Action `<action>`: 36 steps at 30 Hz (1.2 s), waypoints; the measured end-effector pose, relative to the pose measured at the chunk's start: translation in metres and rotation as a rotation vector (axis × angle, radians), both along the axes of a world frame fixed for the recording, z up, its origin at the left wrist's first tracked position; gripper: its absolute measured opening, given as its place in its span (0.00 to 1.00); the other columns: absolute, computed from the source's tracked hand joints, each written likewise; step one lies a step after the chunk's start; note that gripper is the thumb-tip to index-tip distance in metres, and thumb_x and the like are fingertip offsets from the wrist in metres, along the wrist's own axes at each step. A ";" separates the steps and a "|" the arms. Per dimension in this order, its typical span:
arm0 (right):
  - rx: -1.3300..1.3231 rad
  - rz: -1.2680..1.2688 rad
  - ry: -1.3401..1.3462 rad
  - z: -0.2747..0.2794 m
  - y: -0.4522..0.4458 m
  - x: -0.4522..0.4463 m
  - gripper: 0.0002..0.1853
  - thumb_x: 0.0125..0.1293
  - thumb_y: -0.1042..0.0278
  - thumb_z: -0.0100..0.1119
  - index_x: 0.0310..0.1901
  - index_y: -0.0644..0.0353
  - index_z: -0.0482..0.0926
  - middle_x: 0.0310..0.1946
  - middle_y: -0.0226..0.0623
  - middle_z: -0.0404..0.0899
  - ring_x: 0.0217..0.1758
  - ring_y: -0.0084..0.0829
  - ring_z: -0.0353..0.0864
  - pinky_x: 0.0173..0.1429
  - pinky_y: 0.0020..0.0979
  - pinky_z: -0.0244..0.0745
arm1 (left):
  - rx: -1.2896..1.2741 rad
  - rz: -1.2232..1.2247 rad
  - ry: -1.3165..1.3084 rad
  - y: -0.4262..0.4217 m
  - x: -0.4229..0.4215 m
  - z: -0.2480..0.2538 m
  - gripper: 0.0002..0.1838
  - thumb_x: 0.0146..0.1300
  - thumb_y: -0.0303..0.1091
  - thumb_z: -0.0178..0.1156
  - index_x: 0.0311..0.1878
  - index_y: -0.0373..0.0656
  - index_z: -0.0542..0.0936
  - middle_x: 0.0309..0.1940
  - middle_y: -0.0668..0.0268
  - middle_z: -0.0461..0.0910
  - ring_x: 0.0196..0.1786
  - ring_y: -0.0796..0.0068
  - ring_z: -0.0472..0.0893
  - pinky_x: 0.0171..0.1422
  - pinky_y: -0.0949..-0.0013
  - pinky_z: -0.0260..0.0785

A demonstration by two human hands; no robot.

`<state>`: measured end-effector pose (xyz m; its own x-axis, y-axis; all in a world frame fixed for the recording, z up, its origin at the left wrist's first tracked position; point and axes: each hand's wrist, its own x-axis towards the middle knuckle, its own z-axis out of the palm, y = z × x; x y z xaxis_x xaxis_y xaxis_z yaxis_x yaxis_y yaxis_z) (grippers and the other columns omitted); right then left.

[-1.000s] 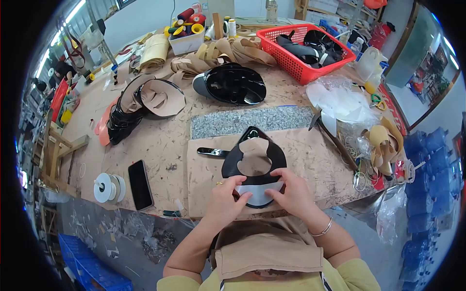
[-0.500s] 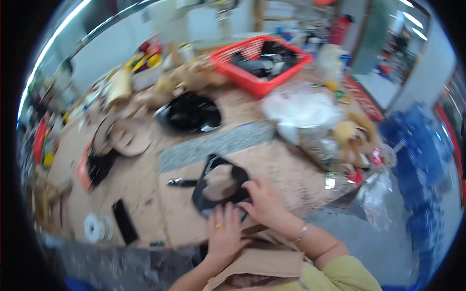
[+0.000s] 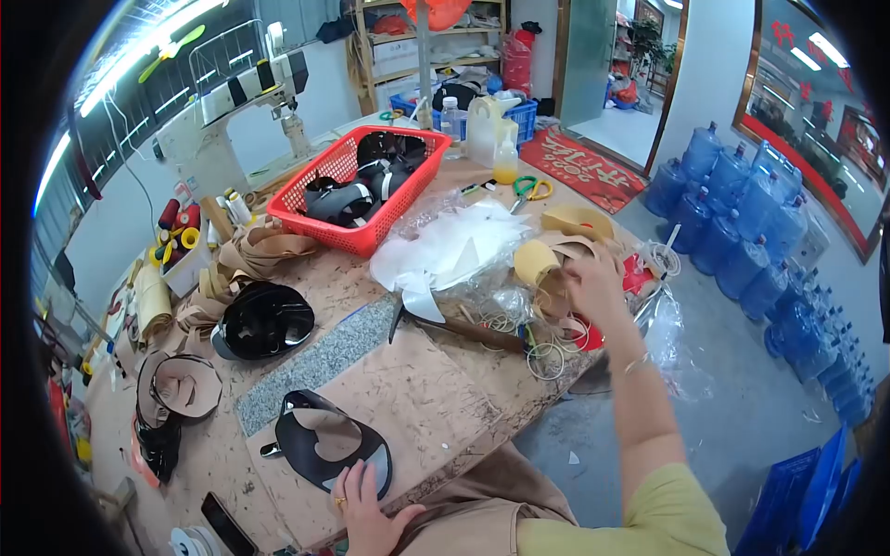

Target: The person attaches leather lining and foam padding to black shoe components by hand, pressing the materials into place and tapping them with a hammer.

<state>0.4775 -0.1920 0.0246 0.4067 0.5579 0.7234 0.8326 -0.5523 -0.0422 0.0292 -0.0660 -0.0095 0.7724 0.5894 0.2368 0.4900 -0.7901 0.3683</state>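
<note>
A black sun visor with a grey brim edge [image 3: 298, 447] lies on the worktable [image 3: 445, 394] near its front edge, with tan board showing through its opening. My left hand [image 3: 366, 519] rests on the visor's near edge, fingers stretched over it and thumb apart. A dark-handled tool [image 3: 270, 450] sticks out at the visor's left side. Over at the right, my right hand [image 3: 596, 285] is down in a pile of tan curved strips [image 3: 577, 239], its fingers bent and their tips partly hidden. A pale yellow roll [image 3: 535, 263] lies just left of those fingers.
Behind the visor are a grey stone slab [image 3: 315, 360], a glossy black visor [image 3: 269, 320] and a red basket [image 3: 371, 236] of black visors. White sheets [image 3: 450, 246] and green-handled scissors [image 3: 532, 189] lie farther right. Phone [image 3: 228, 524] and white spool [image 3: 195, 542] sit front left.
My right hand has left the visor and moved right and away into the pile of strips. My left hand stays on the visor. The head view has swung to the right.
</note>
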 end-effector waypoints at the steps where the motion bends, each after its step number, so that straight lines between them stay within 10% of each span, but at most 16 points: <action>1: 0.008 -0.001 -0.004 0.017 -0.001 0.000 0.14 0.51 0.78 0.65 0.42 0.64 0.80 0.38 0.43 0.80 0.48 0.43 0.77 0.55 0.40 0.71 | -0.005 -0.035 -0.034 0.008 -0.009 -0.015 0.45 0.46 0.52 0.73 0.62 0.36 0.67 0.65 0.52 0.62 0.71 0.44 0.56 0.70 0.40 0.45; 3: 0.369 0.327 0.105 0.063 -0.003 -0.011 0.11 0.58 0.77 0.62 0.45 0.64 0.78 0.38 0.38 0.81 0.41 0.33 0.80 0.48 0.29 0.74 | -0.003 -0.048 -0.086 0.011 0.001 -0.008 0.47 0.49 0.53 0.71 0.67 0.37 0.63 0.73 0.53 0.53 0.75 0.45 0.51 0.72 0.33 0.39; 5: 0.566 0.528 0.463 0.076 -0.001 -0.020 0.09 0.62 0.78 0.58 0.44 0.65 0.78 0.40 0.36 0.81 0.40 0.27 0.80 0.46 0.25 0.73 | 0.159 -0.175 -0.325 0.010 0.029 0.027 0.37 0.48 0.45 0.73 0.58 0.34 0.71 0.56 0.52 0.73 0.64 0.43 0.66 0.66 0.48 0.58; 12: 1.068 1.102 1.436 0.081 0.055 -0.095 0.06 0.70 0.74 0.54 0.44 0.64 0.77 0.37 0.32 0.81 0.36 0.19 0.80 0.41 0.19 0.76 | -0.218 -0.340 -0.694 0.042 0.160 0.065 0.32 0.52 0.21 0.66 0.63 0.40 0.71 0.57 0.53 0.73 0.61 0.59 0.73 0.62 0.62 0.69; 14: 0.969 1.033 1.643 0.061 0.068 -0.108 0.05 0.69 0.74 0.56 0.43 0.64 0.78 0.33 0.31 0.81 0.32 0.19 0.80 0.36 0.19 0.75 | -0.691 -0.565 -0.784 0.054 0.170 0.063 0.30 0.52 0.22 0.67 0.61 0.42 0.73 0.57 0.56 0.74 0.57 0.64 0.75 0.60 0.65 0.69; 20: 0.772 0.546 0.919 0.032 0.102 -0.150 0.04 0.63 0.77 0.61 0.38 0.65 0.80 0.28 0.28 0.81 0.30 0.15 0.77 0.33 0.19 0.72 | -0.805 -0.664 -0.585 0.058 0.127 0.030 0.25 0.53 0.27 0.71 0.55 0.43 0.78 0.51 0.63 0.76 0.50 0.71 0.76 0.55 0.69 0.70; 26: 0.813 0.682 1.159 0.007 0.141 -0.176 0.04 0.62 0.78 0.61 0.38 0.66 0.80 0.28 0.29 0.81 0.30 0.16 0.77 0.37 0.20 0.73 | -0.188 -0.296 -0.359 0.040 0.101 0.041 0.23 0.50 0.25 0.71 0.52 0.37 0.77 0.44 0.57 0.79 0.47 0.67 0.81 0.50 0.67 0.74; 30: 0.847 0.648 1.029 0.010 0.143 -0.179 0.03 0.62 0.76 0.61 0.37 0.65 0.79 0.28 0.29 0.81 0.30 0.17 0.77 0.36 0.21 0.73 | -0.574 -0.258 -0.394 0.056 0.082 0.057 0.15 0.52 0.25 0.70 0.43 0.36 0.78 0.34 0.66 0.80 0.37 0.79 0.79 0.43 0.73 0.72; 33: 0.622 0.507 0.421 0.013 0.133 -0.181 0.02 0.63 0.77 0.59 0.36 0.65 0.78 0.27 0.25 0.78 0.29 0.14 0.74 0.34 0.19 0.71 | -0.907 -0.312 -0.341 0.082 0.067 0.049 0.18 0.53 0.20 0.68 0.47 0.38 0.76 0.37 0.68 0.80 0.40 0.82 0.78 0.46 0.74 0.72; 36: 0.500 0.595 0.719 0.010 0.122 -0.194 0.01 0.62 0.77 0.60 0.34 0.64 0.78 0.27 0.26 0.78 0.27 0.17 0.74 0.32 0.22 0.71 | -1.553 -0.512 -1.068 0.114 0.055 0.049 0.09 0.62 0.23 0.60 0.46 0.43 0.76 0.42 0.64 0.79 0.48 0.66 0.81 0.52 0.62 0.76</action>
